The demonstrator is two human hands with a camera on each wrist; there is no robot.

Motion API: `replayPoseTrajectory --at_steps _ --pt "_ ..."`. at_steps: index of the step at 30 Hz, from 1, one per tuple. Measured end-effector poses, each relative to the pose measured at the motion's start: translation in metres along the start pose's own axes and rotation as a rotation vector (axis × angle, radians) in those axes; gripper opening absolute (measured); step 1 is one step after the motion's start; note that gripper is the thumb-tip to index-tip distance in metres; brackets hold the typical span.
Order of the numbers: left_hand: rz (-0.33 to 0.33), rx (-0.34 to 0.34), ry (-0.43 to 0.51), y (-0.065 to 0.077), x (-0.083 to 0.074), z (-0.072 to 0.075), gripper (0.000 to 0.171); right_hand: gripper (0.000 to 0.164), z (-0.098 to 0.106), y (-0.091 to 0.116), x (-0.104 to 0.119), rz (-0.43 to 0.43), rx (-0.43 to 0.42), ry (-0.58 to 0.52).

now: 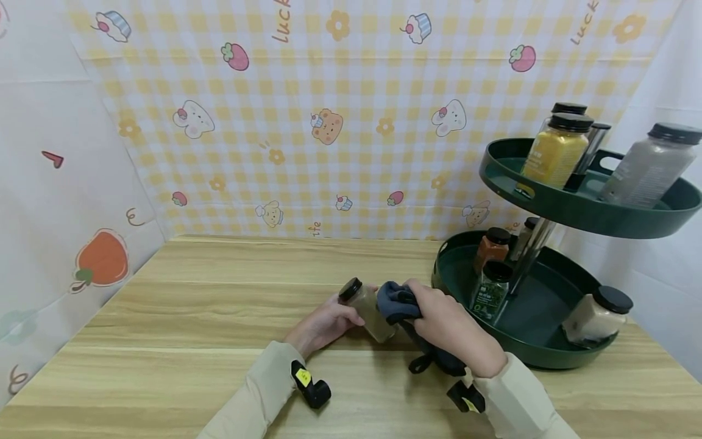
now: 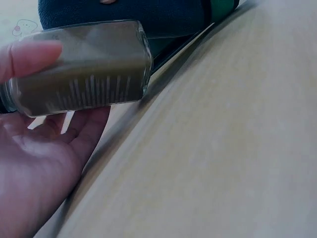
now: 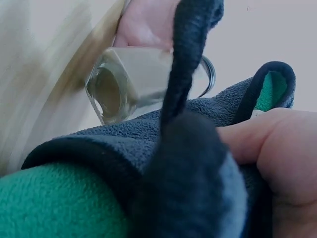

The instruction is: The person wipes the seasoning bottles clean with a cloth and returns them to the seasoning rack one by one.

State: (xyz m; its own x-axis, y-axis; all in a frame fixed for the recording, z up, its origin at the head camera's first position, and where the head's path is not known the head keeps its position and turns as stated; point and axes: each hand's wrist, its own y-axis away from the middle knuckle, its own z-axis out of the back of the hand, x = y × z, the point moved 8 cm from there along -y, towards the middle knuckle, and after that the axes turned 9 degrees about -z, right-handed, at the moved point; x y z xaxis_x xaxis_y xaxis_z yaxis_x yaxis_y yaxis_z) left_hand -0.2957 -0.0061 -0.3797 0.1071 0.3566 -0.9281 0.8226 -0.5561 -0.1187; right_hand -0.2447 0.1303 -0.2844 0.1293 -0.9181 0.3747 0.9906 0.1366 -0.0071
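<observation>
My left hand [image 1: 327, 323] grips a clear glass spice jar [image 1: 371, 314] with a black lid, tilted above the wooden table. Brownish powder fills part of the jar [image 2: 84, 74], and a printed barcode shows on its side in the left wrist view. Bunched in my right hand [image 1: 452, 320] is a dark grey-blue cloth [image 1: 397, 302] with a green underside [image 3: 59, 203], held up close against the jar's right side. A loop of the cloth hangs down toward the table. The cloth hides part of the jar in the right wrist view.
A dark green two-tier round rack [image 1: 581, 210] stands at the right. Its upper tray carries a yellow spice jar [image 1: 554, 155] and a grey one [image 1: 647, 167]. Several more jars sit in the lower tray, among them a tilted pale jar [image 1: 595, 317]. A patterned curtain [image 1: 362, 171] hangs behind the table.
</observation>
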Motion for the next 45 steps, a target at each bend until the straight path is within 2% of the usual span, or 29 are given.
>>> replayPoseTrajectory --at_steps 4,9,11,16,20,24,31,35,39,42,45 --pt "-0.016 -0.002 -0.011 0.000 -0.002 0.001 0.072 0.033 -0.005 -0.001 0.000 -0.012 0.021 0.020" --pt "-0.036 0.017 -0.009 0.000 -0.002 0.000 0.065 0.032 -0.011 -0.001 0.004 0.004 0.013 0.005" --pt "-0.048 0.029 -0.010 0.000 -0.002 -0.001 0.059 0.033 -0.011 -0.001 0.008 0.036 -0.017 -0.025" --pt "-0.068 0.051 -0.035 -0.001 -0.003 -0.003 0.046 0.044 -0.006 0.002 0.027 0.184 -0.101 -0.135" --pt "-0.052 0.053 -0.063 0.000 -0.002 -0.004 0.047 0.047 -0.002 0.005 0.035 0.245 -0.165 -0.156" --pt "-0.049 0.065 -0.070 -0.001 -0.001 -0.004 0.044 0.047 -0.004 0.004 0.032 0.215 -0.143 -0.127" --pt "-0.060 0.089 -0.034 0.000 -0.003 -0.006 0.052 0.043 -0.010 0.001 0.014 0.092 -0.064 0.126" --pt "-0.058 0.087 -0.049 0.000 -0.003 -0.006 0.050 0.038 -0.010 -0.001 0.008 0.073 -0.057 0.172" --pt "-0.058 0.091 -0.051 0.001 -0.003 -0.005 0.050 0.044 -0.009 0.000 0.011 0.105 -0.083 0.115" --pt "-0.052 0.088 -0.052 0.001 -0.002 -0.004 0.050 0.047 -0.005 0.003 0.021 0.174 -0.139 0.021" --pt "-0.046 0.075 -0.069 0.001 -0.001 -0.003 0.049 0.043 0.000 0.007 0.030 0.246 -0.198 -0.075"
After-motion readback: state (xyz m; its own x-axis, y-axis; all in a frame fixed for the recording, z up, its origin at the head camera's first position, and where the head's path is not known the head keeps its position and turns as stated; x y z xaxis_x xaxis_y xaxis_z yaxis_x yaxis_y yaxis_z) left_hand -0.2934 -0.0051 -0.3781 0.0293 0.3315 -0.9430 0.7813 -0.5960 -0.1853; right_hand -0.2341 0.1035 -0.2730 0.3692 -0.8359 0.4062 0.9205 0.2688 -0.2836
